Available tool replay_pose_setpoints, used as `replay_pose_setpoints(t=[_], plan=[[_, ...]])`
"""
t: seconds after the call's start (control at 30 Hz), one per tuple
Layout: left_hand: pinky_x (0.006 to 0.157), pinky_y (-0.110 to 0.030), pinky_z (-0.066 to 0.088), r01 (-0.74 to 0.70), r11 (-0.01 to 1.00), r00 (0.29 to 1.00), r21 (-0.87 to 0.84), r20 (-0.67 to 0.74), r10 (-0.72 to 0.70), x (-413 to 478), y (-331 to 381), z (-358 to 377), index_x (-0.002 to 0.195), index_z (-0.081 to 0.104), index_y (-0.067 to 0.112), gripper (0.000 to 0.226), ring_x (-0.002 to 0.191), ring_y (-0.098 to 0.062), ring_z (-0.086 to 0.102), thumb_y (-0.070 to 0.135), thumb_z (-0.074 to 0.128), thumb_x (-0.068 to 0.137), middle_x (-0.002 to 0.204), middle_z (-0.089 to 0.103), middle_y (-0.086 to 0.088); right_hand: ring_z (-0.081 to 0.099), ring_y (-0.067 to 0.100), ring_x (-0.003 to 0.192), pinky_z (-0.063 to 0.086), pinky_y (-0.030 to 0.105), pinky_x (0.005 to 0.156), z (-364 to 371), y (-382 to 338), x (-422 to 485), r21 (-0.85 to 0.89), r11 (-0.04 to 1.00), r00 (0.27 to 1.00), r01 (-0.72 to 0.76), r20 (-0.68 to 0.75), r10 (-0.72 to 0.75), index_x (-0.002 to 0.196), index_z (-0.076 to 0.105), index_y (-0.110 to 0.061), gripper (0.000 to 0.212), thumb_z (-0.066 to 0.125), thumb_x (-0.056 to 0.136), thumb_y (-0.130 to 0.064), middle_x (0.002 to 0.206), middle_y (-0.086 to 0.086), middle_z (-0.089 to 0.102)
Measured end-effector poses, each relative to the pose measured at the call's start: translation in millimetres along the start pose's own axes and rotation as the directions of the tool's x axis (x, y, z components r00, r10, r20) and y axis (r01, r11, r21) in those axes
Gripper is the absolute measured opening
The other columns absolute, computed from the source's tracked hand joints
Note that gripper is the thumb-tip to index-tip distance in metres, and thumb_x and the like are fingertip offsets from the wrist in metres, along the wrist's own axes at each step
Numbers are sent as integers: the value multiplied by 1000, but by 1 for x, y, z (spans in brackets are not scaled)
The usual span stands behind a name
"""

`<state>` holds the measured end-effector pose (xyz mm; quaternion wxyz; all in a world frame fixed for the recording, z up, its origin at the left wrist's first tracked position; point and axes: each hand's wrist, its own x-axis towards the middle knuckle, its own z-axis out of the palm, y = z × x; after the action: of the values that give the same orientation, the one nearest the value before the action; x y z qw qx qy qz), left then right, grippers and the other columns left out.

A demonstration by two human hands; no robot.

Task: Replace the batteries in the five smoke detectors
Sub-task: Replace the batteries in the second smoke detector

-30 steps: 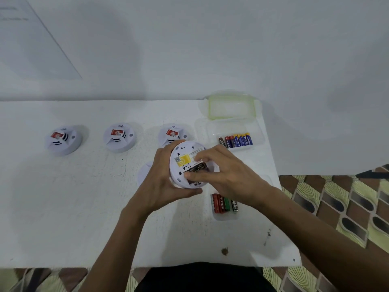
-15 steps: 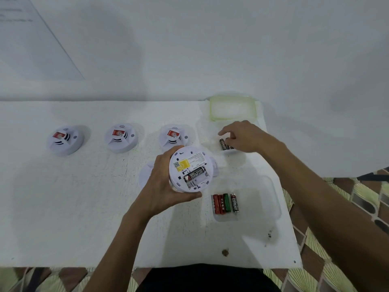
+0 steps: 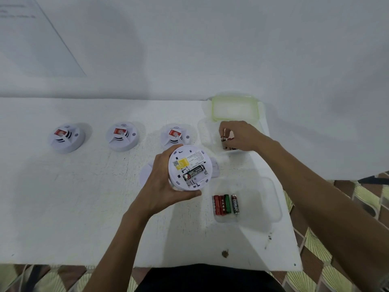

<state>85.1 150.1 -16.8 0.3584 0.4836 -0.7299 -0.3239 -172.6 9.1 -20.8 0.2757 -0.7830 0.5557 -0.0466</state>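
Note:
My left hand [image 3: 160, 182] grips a white smoke detector [image 3: 189, 167] above the table, its back facing me. Its open bay holds one black battery [image 3: 194, 172] beside an empty slot. My right hand [image 3: 239, 135] reaches into a clear container [image 3: 207, 133] at the back right and pinches a battery [image 3: 223, 138] from the row there. Three more detectors [image 3: 67, 138] [image 3: 122, 136] [image 3: 175, 137] sit face up in a row. A second clear container [image 3: 271, 199] in front holds several batteries [image 3: 226, 204].
A green-rimmed lid [image 3: 234, 109] lies behind the far container against the white wall. White round covers [image 3: 146, 172] lie under the held detector. The table edge [image 3: 294, 245] drops off at the right to a patterned floor.
My right hand left the detector's battery bay, crossed to the far container and now lifts a battery there. The left hand has kept the detector steady.

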Motion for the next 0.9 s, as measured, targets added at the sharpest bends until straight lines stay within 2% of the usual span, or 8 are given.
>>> replay_pose_setpoints(t=[0.07, 0.2, 0.33, 0.4, 0.5, 0.63, 0.77, 0.9], plan=[[103, -17, 33, 10, 1000, 1000, 10, -8, -10, 1, -1, 0, 133, 26, 56, 90, 125, 4, 39, 62, 75, 58, 131, 33, 41, 60, 15, 59, 46, 30, 56, 2, -5, -12, 237, 971, 993, 27, -121, 2, 85, 55, -20, 19, 72, 79, -13, 89, -8, 66], [103, -17, 31, 30, 1000, 999, -5, -15, -30, 2, -5, 2, 132, 22, 61, 87, 125, 5, 38, 78, 66, 58, 132, 31, 44, 61, 11, 72, 50, 28, 60, 3, -32, -42, 506, 854, 912, 126, -397, 101, 90, 59, -13, 15, 71, 82, -8, 81, -11, 64], [103, -21, 33, 31, 999, 998, -19, -46, -32, 4, -4, 5, 132, 22, 59, 90, 127, -3, 40, 74, 69, 58, 134, 34, 35, 64, 10, 74, 52, 21, 68, 9, -67, -80, 676, 704, 879, 217, -449, 161, 93, 61, -9, 17, 74, 83, -9, 81, -1, 68], [105, -24, 33, 9, 1000, 998, -13, -57, -10, 6, -1, 5, 133, 22, 59, 89, 128, -5, 39, 77, 67, 58, 135, 33, 32, 65, 11, 76, 51, 20, 71, 18, -80, -100, 698, 674, 879, 242, -452, 153, 94, 63, -8, 16, 75, 83, -8, 82, 2, 70], [107, -30, 33, -16, 1000, 997, -11, -77, 15, 10, 4, 5, 131, 21, 63, 86, 127, 1, 37, 77, 65, 59, 133, 30, 41, 68, 17, 82, 55, 31, 78, 34, -91, -121, 710, 658, 874, 252, -459, 161, 93, 66, -15, 12, 74, 84, -11, 86, -3, 72], [109, -33, 32, 4, 1000, 997, -20, -79, -6, 10, 2, 7, 131, 22, 60, 84, 127, 5, 35, 80, 61, 60, 135, 32, 29, 66, 13, 81, 54, 28, 78, 48, -97, -130, 685, 686, 859, 245, -482, 174, 93, 68, -10, 8, 71, 86, -14, 84, -11, 70], [110, -29, 29, -5, 999, 999, -33, -48, 4, 9, 0, 11, 135, 24, 48, 88, 127, 4, 35, 81, 58, 61, 135, 31, 23, 64, 13, 87, 55, 27, 75, 60, -99, -129, 659, 722, 839, 213, -502, 211, 92, 68, -17, 6, 69, 88, -20, 89, -10, 68], [108, -19, 29, 9, 998, 998, -58, -64, -13, 8, 2, 8, 131, 20, 62, 86, 128, 2, 37, 81, 62, 59, 134, 33, 38, 61, 11, 103, 58, 23, 77, 68, -101, -126, 641, 723, 806, 257, -555, 206, 98, 68, -10, 13, 71, 87, -17, 107, 0, 60]])
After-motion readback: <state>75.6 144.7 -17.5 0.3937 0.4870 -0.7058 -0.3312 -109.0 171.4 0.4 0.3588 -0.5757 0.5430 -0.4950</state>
